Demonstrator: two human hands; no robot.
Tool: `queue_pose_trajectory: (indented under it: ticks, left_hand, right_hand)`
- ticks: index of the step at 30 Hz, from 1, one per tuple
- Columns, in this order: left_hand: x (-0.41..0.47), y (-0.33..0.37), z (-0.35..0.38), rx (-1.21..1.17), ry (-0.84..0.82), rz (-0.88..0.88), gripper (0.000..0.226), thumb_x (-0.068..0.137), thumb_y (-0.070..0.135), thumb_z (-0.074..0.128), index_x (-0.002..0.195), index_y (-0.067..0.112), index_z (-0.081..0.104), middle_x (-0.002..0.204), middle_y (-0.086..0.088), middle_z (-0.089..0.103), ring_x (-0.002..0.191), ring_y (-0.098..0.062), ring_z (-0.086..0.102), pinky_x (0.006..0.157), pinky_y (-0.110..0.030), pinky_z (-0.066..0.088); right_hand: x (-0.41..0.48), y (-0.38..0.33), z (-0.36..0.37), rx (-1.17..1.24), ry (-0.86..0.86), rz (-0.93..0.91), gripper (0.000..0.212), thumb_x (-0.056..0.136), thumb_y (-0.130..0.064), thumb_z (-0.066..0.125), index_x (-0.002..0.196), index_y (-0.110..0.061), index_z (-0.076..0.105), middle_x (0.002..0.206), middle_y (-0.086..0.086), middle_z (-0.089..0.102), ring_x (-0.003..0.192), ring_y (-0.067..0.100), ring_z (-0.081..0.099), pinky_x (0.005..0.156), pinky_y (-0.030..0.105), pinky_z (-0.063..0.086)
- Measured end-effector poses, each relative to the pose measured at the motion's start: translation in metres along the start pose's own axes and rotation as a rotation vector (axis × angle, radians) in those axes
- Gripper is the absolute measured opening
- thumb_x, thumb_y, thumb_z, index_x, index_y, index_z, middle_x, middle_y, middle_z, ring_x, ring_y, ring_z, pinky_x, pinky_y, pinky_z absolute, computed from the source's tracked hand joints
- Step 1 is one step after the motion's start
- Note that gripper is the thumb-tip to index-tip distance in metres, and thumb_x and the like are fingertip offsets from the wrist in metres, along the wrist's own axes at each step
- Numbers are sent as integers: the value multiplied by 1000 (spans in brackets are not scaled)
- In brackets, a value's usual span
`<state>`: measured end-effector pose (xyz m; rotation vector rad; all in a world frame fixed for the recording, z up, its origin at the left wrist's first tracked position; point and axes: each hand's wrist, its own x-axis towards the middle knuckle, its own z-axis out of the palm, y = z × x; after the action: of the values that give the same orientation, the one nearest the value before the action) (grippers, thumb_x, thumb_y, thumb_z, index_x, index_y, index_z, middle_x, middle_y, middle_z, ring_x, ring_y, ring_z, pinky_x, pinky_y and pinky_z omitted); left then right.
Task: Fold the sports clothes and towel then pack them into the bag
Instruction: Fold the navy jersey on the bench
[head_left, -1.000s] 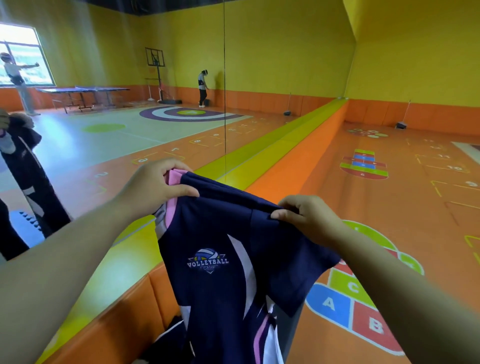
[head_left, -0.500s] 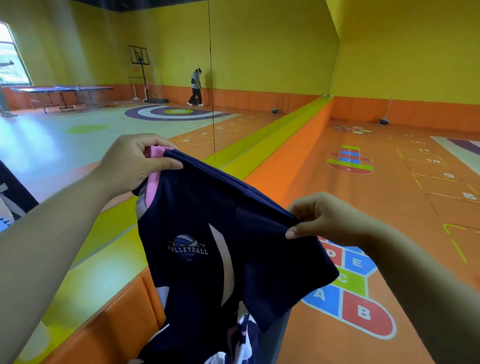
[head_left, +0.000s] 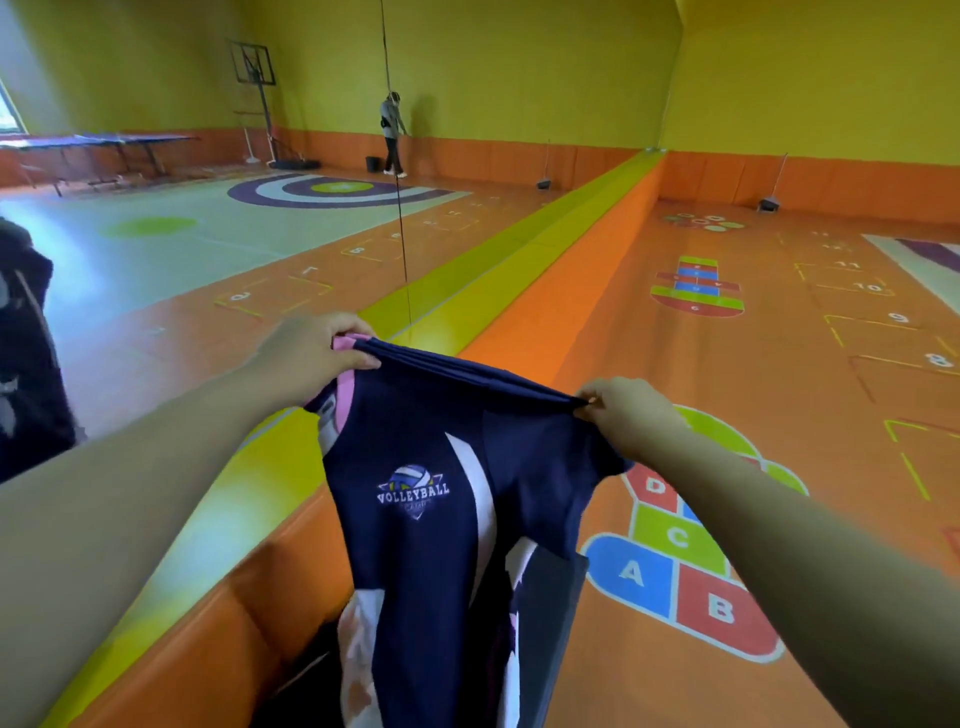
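From the head camera we are looking down at our two hands, and we are holding a dark blue sports shirt (head_left: 441, 467) up in the air. Our left hand (head_left: 306, 358) is pinching one end of the top edge, by the pink trim, with the thumb lying on the front. Our right hand (head_left: 631, 415) is pinching the other end with just its fingertips. The top edge is bunching up in folds between the two hands. The rest of the shirt is hanging down in front of us, with the volleyball badge (head_left: 414, 491) facing us.

The shirt is hanging over the long orange and yellow ledge (head_left: 519, 270), next to the orange floor (head_left: 779, 364) with the letter squares. A dark thing (head_left: 311, 675) is lying low under the shirt, but we cannot tell if it is the bag.

We are thinking the shirt is not folded yet; it is only being held up. What could go wrong? The right hand is gripping only a tiny bit of cloth, so the smooth shirt could be slipping out and flopping down on that side. The bunched top could be making a crooked fold if we lay it down like this. The bottom is hanging loose too, so it could be catching on the ledge and dragging.
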<state>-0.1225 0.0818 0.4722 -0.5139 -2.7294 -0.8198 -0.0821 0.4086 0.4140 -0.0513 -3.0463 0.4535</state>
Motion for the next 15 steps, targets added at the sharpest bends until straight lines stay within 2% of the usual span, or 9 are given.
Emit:
queue_pose_trajectory:
  ticks: [3, 5, 7, 9, 11, 13, 15]
  left_hand:
    - [34, 8, 12, -84, 107, -13, 12, 79, 17, 72, 85, 24, 64, 70, 3, 60, 64, -19, 52, 60, -26, 40]
    - [51, 17, 12, -153, 208, -5, 14, 78, 16, 73, 88, 24, 66, 75, 4, 63, 69, -18, 55, 69, -32, 46]
    - [61, 25, 7, -144, 318, 53, 16, 76, 16, 74, 91, 18, 71, 86, -3, 67, 79, -20, 58, 75, -33, 47]
    - [63, 32, 2, -87, 385, 124, 19, 75, 17, 75, 93, 11, 72, 86, -5, 68, 75, -20, 58, 72, -31, 46]
    - [54, 32, 1, -115, 396, 114, 17, 76, 18, 74, 93, 13, 72, 80, -1, 65, 65, -13, 56, 66, -27, 48]
    - [40, 27, 5, -142, 373, 64, 12, 78, 17, 72, 90, 19, 71, 71, 6, 62, 56, 0, 53, 61, -24, 47]
    - [19, 19, 15, -168, 308, 10, 15, 80, 15, 70, 84, 30, 68, 67, 8, 62, 52, -2, 56, 58, -28, 49]
  right_hand:
    - [30, 11, -2, 146, 149, 56, 23, 90, -23, 46, 102, -32, 64, 100, 12, 66, 86, 35, 63, 74, 38, 52]
    - [42, 14, -11, 388, 280, 56, 24, 82, -23, 45, 96, -32, 63, 91, 14, 68, 81, 38, 64, 73, 46, 54]
    - [48, 16, -22, 519, 436, 40, 26, 81, -24, 43, 93, -27, 66, 88, 13, 69, 82, 36, 62, 74, 44, 52]
    - [48, 17, -29, 504, 538, -13, 22, 90, -13, 46, 95, -17, 67, 87, 10, 65, 81, 30, 56, 71, 35, 41]
    - [40, 18, -33, 460, 603, -70, 19, 93, -9, 47, 92, -10, 66, 81, 5, 58, 78, 25, 48, 66, 31, 28]
    - [30, 21, -26, 423, 611, -125, 17, 93, -7, 49, 87, -7, 65, 78, 2, 54, 77, 24, 45, 64, 32, 23]
    - [21, 28, -5, 384, 584, -145, 15, 92, -7, 52, 90, -8, 67, 79, -1, 52, 77, 19, 43, 64, 27, 22]
